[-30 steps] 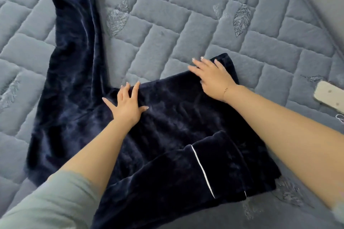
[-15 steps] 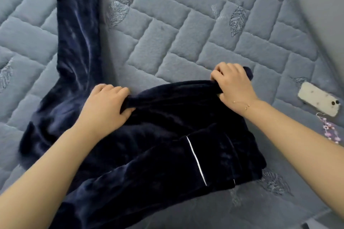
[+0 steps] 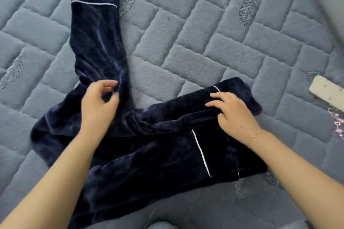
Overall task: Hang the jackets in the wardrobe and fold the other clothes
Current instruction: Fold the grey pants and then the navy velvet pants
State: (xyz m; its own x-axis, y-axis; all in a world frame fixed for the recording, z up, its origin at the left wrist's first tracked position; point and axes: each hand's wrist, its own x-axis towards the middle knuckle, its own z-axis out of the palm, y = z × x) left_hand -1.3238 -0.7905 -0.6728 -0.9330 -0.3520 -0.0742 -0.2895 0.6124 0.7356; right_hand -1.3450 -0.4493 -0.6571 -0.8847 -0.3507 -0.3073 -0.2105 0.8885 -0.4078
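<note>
Both hands were gripping the navy velvet garment (image 3: pixel 149 154) half a second ago; now the left hand (image 3: pixel 98 102) hovers with loosely curled fingers, and the right hand (image 3: pixel 234 111) presses flat, fingers spread.

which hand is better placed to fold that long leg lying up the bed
Left, likely. The left hand hovers, fingers loosely curled, right at the base of the outstretched trouser leg. The right hand rests on the folded part of the navy trousers, far from that leg.

Home bedroom, grey quilted bed cover (image 3: pixel 204 46), leaf embroidery
</note>
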